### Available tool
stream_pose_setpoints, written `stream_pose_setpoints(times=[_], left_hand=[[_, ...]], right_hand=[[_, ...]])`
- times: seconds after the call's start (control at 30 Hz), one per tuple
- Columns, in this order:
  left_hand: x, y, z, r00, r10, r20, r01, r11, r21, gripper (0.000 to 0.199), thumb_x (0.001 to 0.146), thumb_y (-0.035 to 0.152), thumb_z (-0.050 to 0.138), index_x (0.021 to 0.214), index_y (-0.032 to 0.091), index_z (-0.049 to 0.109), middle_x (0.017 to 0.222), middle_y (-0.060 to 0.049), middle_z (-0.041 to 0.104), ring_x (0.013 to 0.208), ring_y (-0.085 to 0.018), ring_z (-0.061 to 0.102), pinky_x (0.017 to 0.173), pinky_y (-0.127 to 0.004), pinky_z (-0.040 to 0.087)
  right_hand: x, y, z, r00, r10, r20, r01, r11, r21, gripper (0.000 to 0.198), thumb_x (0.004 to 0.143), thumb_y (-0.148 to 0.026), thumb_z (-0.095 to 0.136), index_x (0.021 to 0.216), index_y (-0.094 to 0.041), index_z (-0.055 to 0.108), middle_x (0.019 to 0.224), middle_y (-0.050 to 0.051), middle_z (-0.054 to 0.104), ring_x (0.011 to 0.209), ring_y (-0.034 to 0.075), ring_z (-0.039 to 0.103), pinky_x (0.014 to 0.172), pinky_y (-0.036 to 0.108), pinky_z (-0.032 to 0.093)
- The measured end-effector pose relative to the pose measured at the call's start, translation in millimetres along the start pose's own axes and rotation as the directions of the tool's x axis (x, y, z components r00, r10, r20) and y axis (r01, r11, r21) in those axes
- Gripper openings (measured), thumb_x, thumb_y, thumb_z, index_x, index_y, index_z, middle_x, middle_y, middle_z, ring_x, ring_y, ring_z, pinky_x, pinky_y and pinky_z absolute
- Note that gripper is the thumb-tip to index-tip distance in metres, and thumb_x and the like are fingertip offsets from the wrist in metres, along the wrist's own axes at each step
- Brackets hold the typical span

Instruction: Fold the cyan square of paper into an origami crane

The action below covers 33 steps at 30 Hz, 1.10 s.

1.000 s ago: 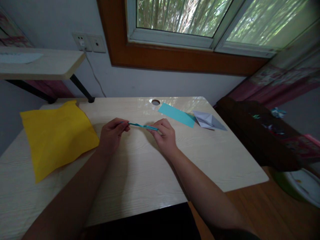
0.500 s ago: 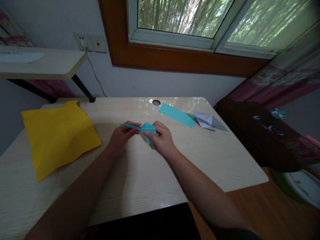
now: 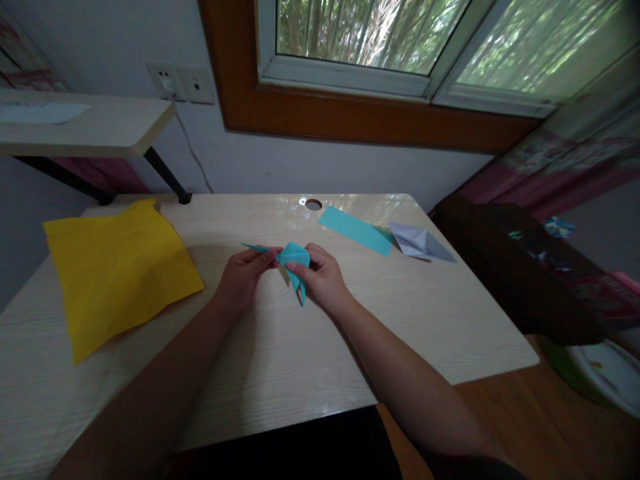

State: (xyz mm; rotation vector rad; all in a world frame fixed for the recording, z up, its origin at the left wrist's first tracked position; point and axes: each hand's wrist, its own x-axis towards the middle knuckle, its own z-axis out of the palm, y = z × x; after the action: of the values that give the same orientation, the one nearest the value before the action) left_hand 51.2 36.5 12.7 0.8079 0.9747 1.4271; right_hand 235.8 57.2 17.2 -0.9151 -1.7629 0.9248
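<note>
A turquoise folded paper figure [image 3: 295,253] is held just above the table between both hands. It has a rounded middle, a thin point sticking out to the left and two narrow points hanging down. My left hand [image 3: 245,272] pinches the left point between thumb and fingers. My right hand [image 3: 323,272] grips the middle part from the right, thumb on the near face and fingers behind. The fingertips behind the paper are hidden.
On the pale wooden table [image 3: 310,367] a creased yellow paper sheet [image 3: 123,273] lies to the left. A turquoise paper strip [image 3: 356,230] and a grey-white folded paper [image 3: 417,241] lie at the back right. A raised shelf [image 3: 80,137] stands at the far left.
The turquoise figure has tilted slightly, and its two hanging points now reach a little lower and show more. My hands have barely shifted, both still gripping it.
</note>
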Motion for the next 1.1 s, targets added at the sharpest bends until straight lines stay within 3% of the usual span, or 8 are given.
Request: stream_pose_setpoints(times=[0.5,0.77,1.1], left_hand=[[2.9,5.2,-7.8,0.997,0.073,-0.023,-0.074,0.996,-0.052,0.021,0.074,0.036,0.085,0.085,0.018,0.083,0.086,-0.006,0.077,0.074,-0.013,0.066,0.072,-0.026,0.053],[4.9,7.9,-12.5,0.990,0.122,-0.065,-0.127,0.989,-0.073,0.011,0.073,0.032,0.084,0.079,0.022,0.081,0.094,-0.005,0.079,0.078,-0.014,0.067,0.076,-0.026,0.055],[7.9,7.7,-18.9,0.984,0.169,-0.046,-0.172,0.984,-0.046,0.014,0.080,0.036,0.081,0.083,0.022,0.080,0.096,-0.005,0.078,0.089,-0.015,0.069,0.085,-0.028,0.054]], right_hand=[[0.9,10.7,0.6,0.984,0.167,0.055,-0.172,0.978,0.115,0.036,0.082,-0.050,0.076,0.068,-0.021,0.061,0.072,-0.002,0.047,0.068,0.014,0.046,0.062,0.028,0.038],[0.6,10.2,0.1,0.982,0.182,0.049,-0.186,0.976,0.113,0.036,0.082,-0.048,0.077,0.067,-0.020,0.060,0.071,-0.002,0.047,0.068,0.014,0.046,0.063,0.029,0.038],[0.4,12.4,0.1,0.981,0.184,0.056,-0.191,0.972,0.137,0.035,0.081,-0.049,0.077,0.067,-0.020,0.062,0.072,-0.002,0.048,0.068,0.014,0.046,0.063,0.028,0.039]])
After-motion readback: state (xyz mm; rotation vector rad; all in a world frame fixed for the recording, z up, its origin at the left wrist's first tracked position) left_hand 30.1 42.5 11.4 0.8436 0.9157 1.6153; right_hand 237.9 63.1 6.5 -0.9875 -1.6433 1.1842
